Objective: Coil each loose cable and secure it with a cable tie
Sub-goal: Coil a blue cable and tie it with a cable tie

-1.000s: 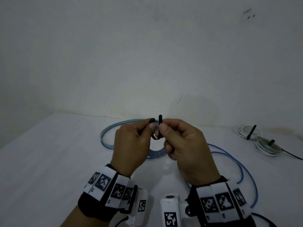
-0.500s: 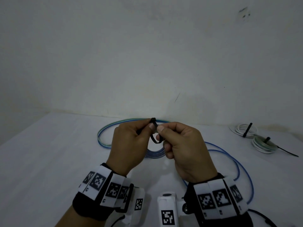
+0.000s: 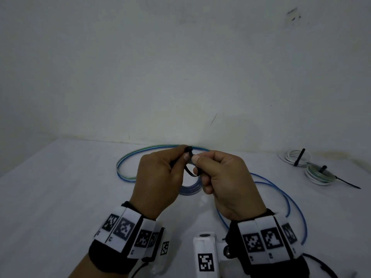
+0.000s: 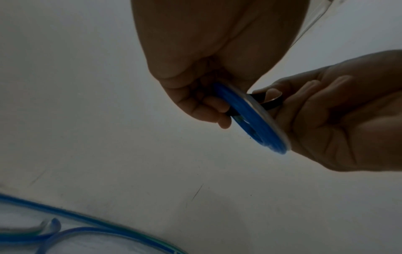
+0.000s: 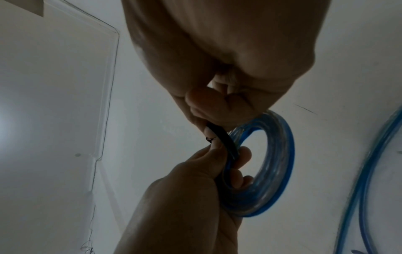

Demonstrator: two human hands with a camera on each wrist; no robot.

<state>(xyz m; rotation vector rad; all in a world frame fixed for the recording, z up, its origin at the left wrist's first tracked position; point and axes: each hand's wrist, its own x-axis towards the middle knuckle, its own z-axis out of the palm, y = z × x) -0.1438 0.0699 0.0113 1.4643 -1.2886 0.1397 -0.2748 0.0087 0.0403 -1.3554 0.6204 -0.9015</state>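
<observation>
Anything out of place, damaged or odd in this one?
Nothing looks damaged. The blue cable is only partly coiled: its coil is held up with the black cable tie looped round it, pinched by the left hand and right hand, the rest trailing over the table.

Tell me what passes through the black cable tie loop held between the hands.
The black cable tie wraps round the blue cable coil, pinched by the left hand and right hand. Whether its tail is through the head cannot be seen; fingertips cover it.
</observation>
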